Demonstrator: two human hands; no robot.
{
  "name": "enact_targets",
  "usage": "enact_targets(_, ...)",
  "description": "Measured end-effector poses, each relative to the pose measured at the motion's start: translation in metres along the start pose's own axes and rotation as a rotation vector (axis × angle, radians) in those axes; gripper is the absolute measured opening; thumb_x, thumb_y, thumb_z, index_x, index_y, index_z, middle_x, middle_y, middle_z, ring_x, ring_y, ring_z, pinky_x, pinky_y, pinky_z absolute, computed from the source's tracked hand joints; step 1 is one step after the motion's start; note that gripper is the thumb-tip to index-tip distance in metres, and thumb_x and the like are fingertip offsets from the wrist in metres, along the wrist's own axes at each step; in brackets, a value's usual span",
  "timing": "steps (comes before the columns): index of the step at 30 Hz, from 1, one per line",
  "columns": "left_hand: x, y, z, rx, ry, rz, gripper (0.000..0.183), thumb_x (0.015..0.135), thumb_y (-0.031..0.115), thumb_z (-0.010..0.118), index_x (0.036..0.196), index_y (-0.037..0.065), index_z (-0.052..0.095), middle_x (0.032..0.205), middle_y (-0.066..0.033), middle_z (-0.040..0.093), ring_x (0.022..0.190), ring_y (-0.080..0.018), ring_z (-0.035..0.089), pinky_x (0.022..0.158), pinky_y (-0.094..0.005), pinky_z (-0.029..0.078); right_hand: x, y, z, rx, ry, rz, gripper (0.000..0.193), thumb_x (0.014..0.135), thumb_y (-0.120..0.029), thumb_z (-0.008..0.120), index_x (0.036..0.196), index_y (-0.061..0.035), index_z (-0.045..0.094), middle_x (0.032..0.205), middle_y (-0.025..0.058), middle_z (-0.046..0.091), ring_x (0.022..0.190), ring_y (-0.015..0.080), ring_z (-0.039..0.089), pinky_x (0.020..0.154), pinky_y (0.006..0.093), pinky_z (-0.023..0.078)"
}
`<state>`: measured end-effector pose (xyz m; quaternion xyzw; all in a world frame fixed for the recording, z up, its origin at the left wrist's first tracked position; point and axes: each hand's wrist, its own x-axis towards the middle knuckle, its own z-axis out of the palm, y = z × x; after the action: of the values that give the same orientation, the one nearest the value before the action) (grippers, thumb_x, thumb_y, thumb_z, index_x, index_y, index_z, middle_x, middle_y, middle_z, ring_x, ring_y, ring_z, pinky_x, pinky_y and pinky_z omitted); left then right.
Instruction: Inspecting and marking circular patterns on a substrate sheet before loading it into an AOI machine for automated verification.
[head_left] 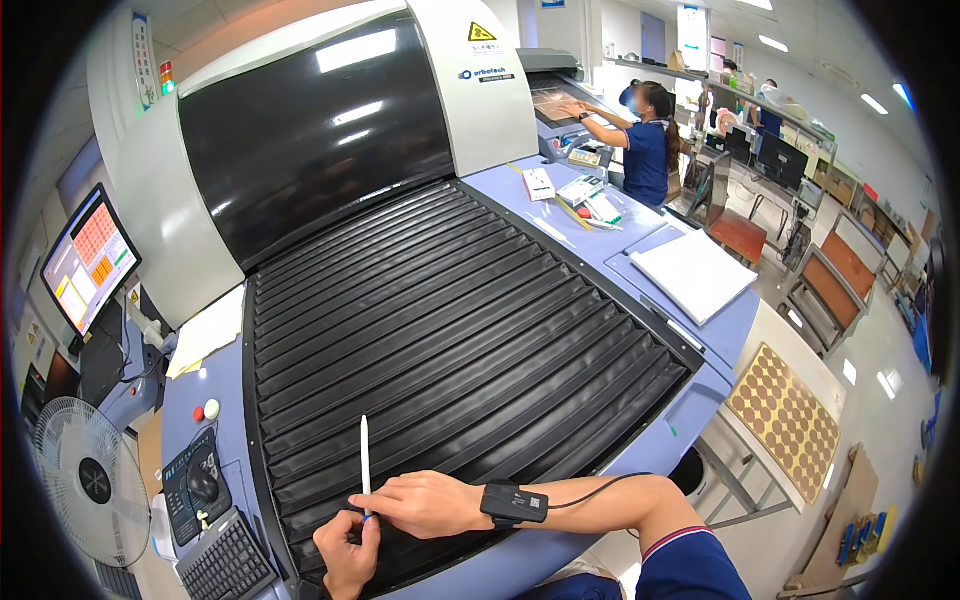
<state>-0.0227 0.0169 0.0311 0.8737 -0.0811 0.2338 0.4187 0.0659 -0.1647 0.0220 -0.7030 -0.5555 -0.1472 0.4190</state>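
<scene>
A slim white pen [364, 450] stands nearly upright, its pointed end up and a bit of blue near its lower end. My right hand [425, 503] reaches in from the right, thumb and fingers closed around the pen's lower part. Just below, my left hand [347, 553] is curled, its fingertips pinched at the pen's bottom end. A black device with a cable is strapped to my right wrist [514, 503]. Both hands are over the near end of a black pleated bellows cover [440, 330].
Behind the bellows rises a large white machine [478, 130] with a dark hood. Keyboard [226, 558], mouse [203, 484], fan [95, 480] and monitor [92, 260] are left. A paper stack [693, 274] and a panel of brown discs [784, 420] are right. A masked person [645, 150] works beyond.
</scene>
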Motion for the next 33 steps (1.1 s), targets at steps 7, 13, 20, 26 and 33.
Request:
enact_targets(7, 0.0008, 0.0028, -0.0001, -0.001, 0.002, 0.008, 0.019, 0.084, 0.008, 0.066, 0.071, -0.002, 0.057, 0.056, -0.0089, 0.058, 0.051, -0.0136, 0.056, 0.052, -0.0282, 0.042, -0.0007, -0.0004, -0.0010, -0.002, -0.013, 0.009, 0.052, 0.081, -0.004, 0.067, 0.131, 0.0008, 0.055, 0.090, 0.0141, 0.070, 0.086, 0.0299, 0.069, 0.072, 0.0379, 0.057)
enact_targets(13, -0.0004, -0.0015, 0.0006, -0.002, 0.006, 0.018, 0.019, 0.084, 0.008, 0.067, 0.071, -0.002, 0.058, 0.056, -0.0087, 0.058, 0.051, -0.0133, 0.056, 0.052, -0.0278, 0.042, -0.0014, 0.0007, 0.0003, -0.015, -0.009, 0.005, 0.053, 0.081, -0.003, 0.067, 0.132, 0.0004, 0.055, 0.092, 0.0141, 0.070, 0.088, 0.0298, 0.070, 0.074, 0.0373, 0.057)
enact_targets(20, -0.0008, -0.0007, -0.0004, -0.015, 0.005, 0.002, 0.018, 0.083, 0.007, 0.067, 0.071, -0.003, 0.058, 0.057, -0.0090, 0.058, 0.051, -0.0137, 0.057, 0.052, -0.0278, 0.043, -0.0003, -0.0001, -0.0008, -0.019, -0.012, -0.006, 0.053, 0.081, -0.004, 0.067, 0.132, 0.0000, 0.055, 0.092, 0.0136, 0.070, 0.088, 0.0294, 0.069, 0.073, 0.0375, 0.057)
enact_targets(26, 0.0002, -0.0032, -0.0004, 0.000, 0.003, 0.041, 0.016, 0.082, 0.007, 0.072, 0.074, -0.001, 0.062, 0.059, -0.0111, 0.061, 0.050, -0.0186, 0.060, 0.050, -0.0286, 0.045, -0.0024, 0.0036, 0.0027, -0.043, 0.016, -0.015, 0.055, 0.080, -0.002, 0.068, 0.134, -0.0013, 0.055, 0.092, 0.0096, 0.070, 0.082, 0.0264, 0.069, 0.071, 0.0345, 0.057)
enact_targets(33, 0.0003, -0.0025, -0.0007, 0.000, 0.006, 0.045, 0.016, 0.082, 0.008, 0.072, 0.074, -0.001, 0.062, 0.059, -0.0108, 0.061, 0.049, -0.0180, 0.060, 0.050, -0.0274, 0.045, -0.0016, 0.0031, 0.0013, -0.057, 0.020, -0.023, 0.054, 0.081, -0.002, 0.069, 0.133, -0.0010, 0.055, 0.091, 0.0113, 0.070, 0.082, 0.0268, 0.069, 0.071, 0.0343, 0.058)
